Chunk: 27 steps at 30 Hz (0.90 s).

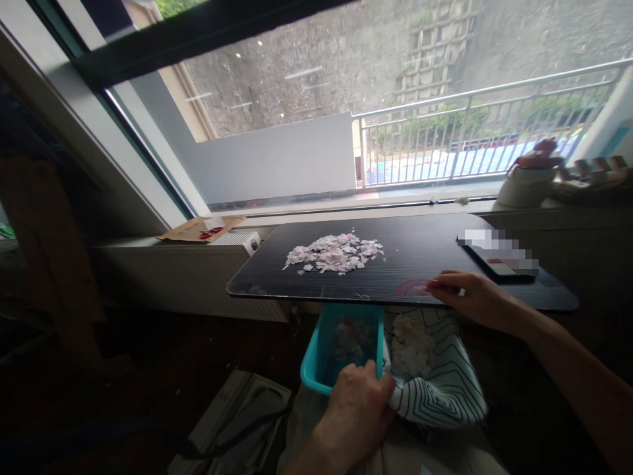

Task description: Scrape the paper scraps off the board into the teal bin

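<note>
The left hand (359,399) gripped the teal bin (315,384), where a sideways tug risked spilling its scraps (353,336); the right hand (459,293) was pinched narrow, contents indeterminable.

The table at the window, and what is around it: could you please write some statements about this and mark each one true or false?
1. A pile of flakes lies on the table. True.
2. The blue-green bin stands on top of the table. False: it is below the near edge of the table.
3. The left hand is at the near rim of the bin. True.
4. The right hand is inside the bin. False: it is at the near edge of the table, to the right of the pile.
5. The lined cloth has no flakes on it. False: pale flakes lie on it.
</note>
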Each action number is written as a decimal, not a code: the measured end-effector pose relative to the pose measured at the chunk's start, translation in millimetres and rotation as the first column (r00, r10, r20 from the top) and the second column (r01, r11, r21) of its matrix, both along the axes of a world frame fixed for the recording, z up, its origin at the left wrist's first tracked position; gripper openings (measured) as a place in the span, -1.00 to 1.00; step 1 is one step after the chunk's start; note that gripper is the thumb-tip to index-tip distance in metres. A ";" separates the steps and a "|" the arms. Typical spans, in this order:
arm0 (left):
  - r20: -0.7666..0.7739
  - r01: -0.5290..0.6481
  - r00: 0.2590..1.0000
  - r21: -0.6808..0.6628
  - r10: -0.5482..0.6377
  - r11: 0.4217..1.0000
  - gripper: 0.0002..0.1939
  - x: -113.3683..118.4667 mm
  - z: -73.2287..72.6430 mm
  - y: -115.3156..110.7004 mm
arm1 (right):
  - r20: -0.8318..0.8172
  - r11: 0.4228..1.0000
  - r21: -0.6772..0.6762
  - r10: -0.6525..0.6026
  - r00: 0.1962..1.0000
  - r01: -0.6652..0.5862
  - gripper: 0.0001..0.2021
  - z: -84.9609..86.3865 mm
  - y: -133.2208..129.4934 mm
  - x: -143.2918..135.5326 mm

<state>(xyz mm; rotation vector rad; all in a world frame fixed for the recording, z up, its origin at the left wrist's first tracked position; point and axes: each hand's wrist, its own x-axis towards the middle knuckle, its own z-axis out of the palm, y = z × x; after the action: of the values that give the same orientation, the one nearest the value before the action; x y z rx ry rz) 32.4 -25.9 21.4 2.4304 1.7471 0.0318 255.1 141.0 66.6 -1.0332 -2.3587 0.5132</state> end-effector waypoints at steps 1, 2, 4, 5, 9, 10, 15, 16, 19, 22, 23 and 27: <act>0.001 -0.001 1.000 -0.002 0.001 1.000 -0.93 -0.1 0.2 0.1 | -0.013 1.000 0.005 0.003 1.000 -0.003 -0.65 -1.0 3.5 -4.5; 0.002 0.000 1.000 -0.005 0.000 1.000 -0.93 0.0 0.5 0.1 | -0.025 1.000 0.013 0.006 1.000 -0.006 -0.65 -2.4 8.3 -10.2; 0.001 0.004 1.000 -0.010 -0.004 1.000 -0.92 0.2 0.9 0.0 | -0.041 0.999 0.034 -0.005 0.999 0.007 -0.65 -5.8 21.9 -24.9; 0.000 0.004 1.000 -0.010 -0.004 1.000 -0.92 0.4 0.8 0.0 | -0.047 0.998 0.056 -0.029 0.998 0.031 -0.65 -7.6 30.2 -33.9; 0.000 -0.004 1.000 0.002 0.004 1.000 -0.90 0.6 -1.2 0.8 | -0.080 0.987 0.062 -0.144 0.986 0.149 -0.67 -15.3 64.4 -74.3; 0.000 -0.007 1.000 0.000 0.007 1.000 -0.90 0.4 -1.9 1.2 | -0.081 0.988 0.057 -0.138 0.987 0.143 -0.67 -17.2 70.8 -83.0; 0.005 -0.014 1.000 -0.021 0.014 1.000 -0.89 -0.1 -1.7 1.6 | -0.062 0.991 0.035 -0.123 0.990 0.125 -0.65 -23.7 78.1 -91.4; 0.009 -0.011 1.000 -0.022 0.011 1.000 -0.89 -0.1 -1.0 1.4 | -0.054 0.992 0.030 -0.122 0.991 0.124 -0.66 -23.5 75.7 -86.2; 0.019 0.001 1.000 -0.019 0.000 1.000 -0.90 0.4 1.2 0.3 | -0.037 0.990 0.032 -0.138 0.990 0.139 -0.68 -19.0 67.0 -69.4; 0.014 0.001 1.000 -0.015 0.000 1.000 -0.90 0.5 1.9 -0.4 | -0.031 0.988 0.062 -0.143 0.989 0.145 -0.69 -11.0 60.8 -66.5; 0.009 -0.001 1.000 -0.016 0.001 1.000 -0.90 0.3 1.9 -0.5 | -0.021 0.988 0.070 -0.133 0.991 0.134 -0.68 -8.6 59.9 -69.2; -0.007 -0.001 1.000 -0.025 0.001 1.000 -0.90 -1.3 1.5 0.0 | 0.036 0.990 0.081 -0.119 0.992 0.116 -0.70 -5.1 60.7 -79.1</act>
<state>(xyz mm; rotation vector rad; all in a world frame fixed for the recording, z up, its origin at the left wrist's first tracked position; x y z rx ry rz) 31.1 -26.0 23.0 2.4147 1.7413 0.0008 176.0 201.7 61.6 -1.1477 -2.3163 0.3554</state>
